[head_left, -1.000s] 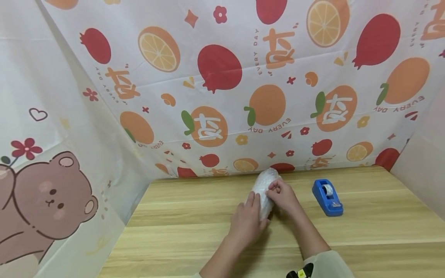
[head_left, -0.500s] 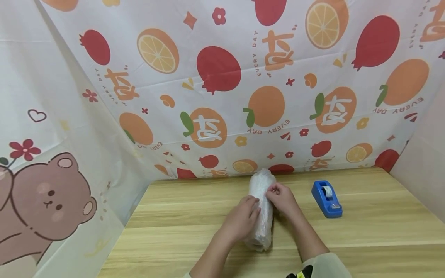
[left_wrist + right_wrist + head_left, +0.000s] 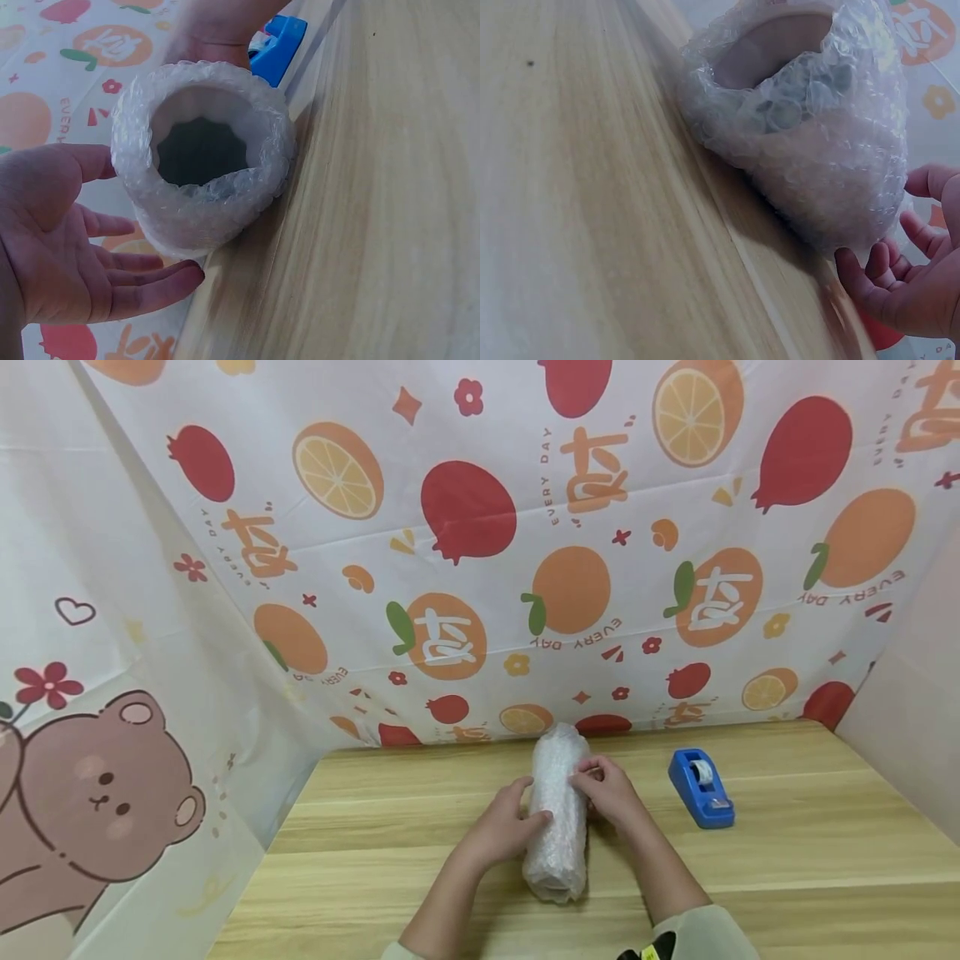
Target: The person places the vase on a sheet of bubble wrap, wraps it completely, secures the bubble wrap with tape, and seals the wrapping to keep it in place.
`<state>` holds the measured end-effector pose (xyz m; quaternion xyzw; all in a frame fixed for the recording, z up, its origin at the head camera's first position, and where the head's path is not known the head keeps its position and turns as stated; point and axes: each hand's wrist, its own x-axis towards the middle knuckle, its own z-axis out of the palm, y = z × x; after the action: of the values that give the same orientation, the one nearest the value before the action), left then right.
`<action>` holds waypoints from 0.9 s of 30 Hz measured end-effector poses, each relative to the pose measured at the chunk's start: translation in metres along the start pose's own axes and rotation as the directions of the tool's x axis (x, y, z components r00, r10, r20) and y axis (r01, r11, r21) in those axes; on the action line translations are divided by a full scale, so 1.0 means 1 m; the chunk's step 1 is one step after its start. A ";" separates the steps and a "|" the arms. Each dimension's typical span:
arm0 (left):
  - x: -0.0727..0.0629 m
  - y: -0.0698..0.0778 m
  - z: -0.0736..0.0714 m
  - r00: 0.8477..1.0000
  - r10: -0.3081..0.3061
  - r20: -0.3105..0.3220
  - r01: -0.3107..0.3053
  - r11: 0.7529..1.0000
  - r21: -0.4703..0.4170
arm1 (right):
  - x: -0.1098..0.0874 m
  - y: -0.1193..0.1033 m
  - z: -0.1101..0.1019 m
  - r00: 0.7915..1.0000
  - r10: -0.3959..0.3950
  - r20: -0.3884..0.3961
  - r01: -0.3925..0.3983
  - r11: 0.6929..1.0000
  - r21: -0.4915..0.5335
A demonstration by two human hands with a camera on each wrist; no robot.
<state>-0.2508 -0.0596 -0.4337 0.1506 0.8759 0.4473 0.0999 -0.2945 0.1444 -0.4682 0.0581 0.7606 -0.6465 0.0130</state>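
Note:
A roll of bubble wrap [image 3: 557, 852] lies lengthwise on the wooden table. In the left wrist view its near end shows a pale, hollow, round-rimmed thing [image 3: 259, 135] inside, dark in the middle; its kind is unclear. My left hand [image 3: 498, 828] is at the roll's left side, fingers spread, the thumb reaching its surface. On the other side, my right hand [image 3: 613, 795] pinches the wrap near the upper right with thumb and forefinger. The right wrist view has the right hand [image 3: 922, 289] with its remaining fingers bent beside the roll.
A blue tape dispenser [image 3: 703, 788] with a roll of clear tape stands on the table to the right. A fruit-printed cloth [image 3: 480, 585] hangs behind the table's back edge. Another cloth with a bear [image 3: 112, 785] hangs at the left.
The roll has swung more upright in the head view, and its near end has come into sight. My left hand has slid left off its top and spread. The right hand stays nearly in place.

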 end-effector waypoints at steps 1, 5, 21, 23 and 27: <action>0.000 0.000 0.000 1.000 -0.003 0.005 0.003 1.000 -0.003 | 0.000 0.000 -0.001 1.000 0.011 0.003 -0.011 1.000 0.006; 0.001 -0.001 -0.001 0.999 -0.022 0.026 0.023 0.999 -0.046 | -0.001 0.000 -0.006 0.999 0.044 0.004 -0.044 0.999 0.009; 0.000 0.000 -0.006 0.978 -0.112 0.177 0.137 0.982 -0.132 | -0.005 0.010 -0.002 0.994 0.072 0.080 -0.075 0.997 0.035; 0.000 -0.001 -0.008 0.977 -0.120 0.175 0.142 0.983 -0.120 | -0.004 0.010 -0.001 0.994 0.073 0.082 -0.077 0.996 0.042; 0.001 -0.004 -0.011 0.982 -0.124 0.143 0.133 0.990 -0.055 | -0.003 0.009 -0.004 0.994 0.080 0.069 -0.083 0.995 0.045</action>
<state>-0.2559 -0.0700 -0.4303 0.1212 0.8599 0.4562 0.1945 -0.2900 0.1499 -0.4764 0.0678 0.7409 -0.6651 0.0634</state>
